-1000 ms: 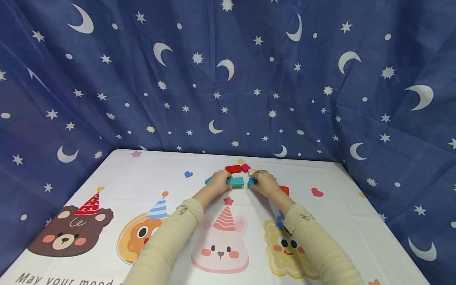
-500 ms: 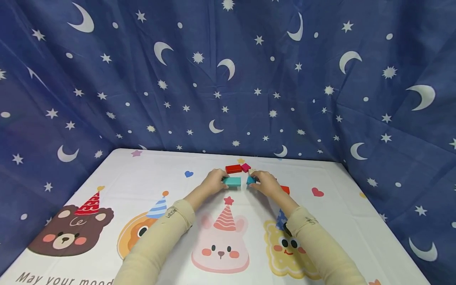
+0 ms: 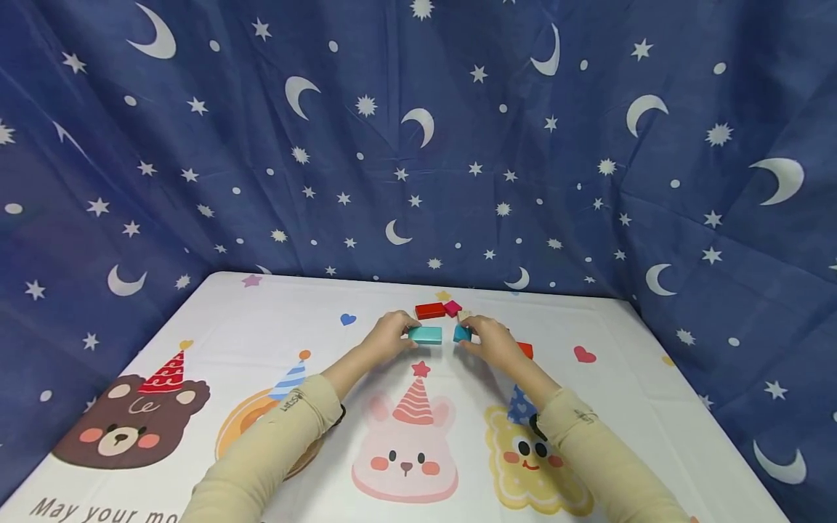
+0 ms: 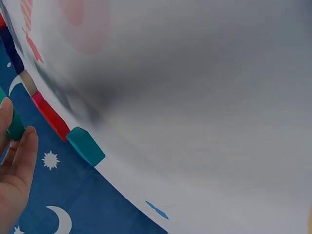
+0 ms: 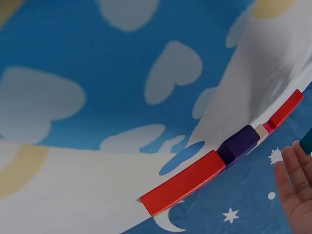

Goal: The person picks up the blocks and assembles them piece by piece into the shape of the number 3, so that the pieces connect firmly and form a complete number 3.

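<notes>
My left hand (image 3: 387,337) pinches a teal rectangular block (image 3: 426,335) by its left end, over the far middle of the table. Facing it across a narrow gap, a smaller-looking blue block (image 3: 462,333) is pinched between the thumb and fingers of my right hand (image 3: 493,344), which cover part of it. At the edge of the left wrist view, the left hand (image 4: 17,168) grips its teal block (image 4: 16,127). The right wrist view catches only the fingers (image 5: 292,170) of the right hand and a corner of a teal-looking block (image 5: 307,141).
Behind the hands lie a red block (image 3: 429,311), a pink block (image 3: 453,309) and a cream block (image 3: 465,315). A dark purple block (image 5: 239,145) and a long red block (image 5: 183,183) continue the row; another teal block (image 4: 86,146) lies at its other end. A starry curtain (image 3: 418,181) backs the table.
My left hand has shifted slightly left with the teal block, widening the gap to the blue block, and its forearm has swung outward. The right hand keeps nearly the same place.
</notes>
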Demonstrator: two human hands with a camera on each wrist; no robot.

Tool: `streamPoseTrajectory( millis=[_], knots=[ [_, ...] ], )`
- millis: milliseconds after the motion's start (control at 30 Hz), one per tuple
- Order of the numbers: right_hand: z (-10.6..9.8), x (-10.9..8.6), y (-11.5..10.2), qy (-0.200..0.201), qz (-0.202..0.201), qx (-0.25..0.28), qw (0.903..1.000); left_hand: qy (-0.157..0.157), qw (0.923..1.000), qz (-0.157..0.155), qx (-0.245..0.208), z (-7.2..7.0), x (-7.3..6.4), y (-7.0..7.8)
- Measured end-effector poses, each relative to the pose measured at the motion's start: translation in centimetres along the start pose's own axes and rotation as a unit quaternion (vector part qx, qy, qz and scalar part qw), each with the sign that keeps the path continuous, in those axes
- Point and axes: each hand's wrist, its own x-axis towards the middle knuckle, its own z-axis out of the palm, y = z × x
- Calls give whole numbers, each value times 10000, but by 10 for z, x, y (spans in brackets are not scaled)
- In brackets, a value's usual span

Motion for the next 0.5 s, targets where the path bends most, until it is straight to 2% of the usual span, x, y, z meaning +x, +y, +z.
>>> streamPoseTrajectory(
  millis=[200,367,500],
  knots=[
    [0,-7,-2,-53,-206,40,9998,91,9994,277,186,-3,-11,-1],
    [0,-13,-5,-19,-156,157,9998,127,9990,359,250,-4,-19,-3],
    [1,-15,-9,-95,-173,237,9995,38,9992,328,208,-3,-25,-4]
  ],
)
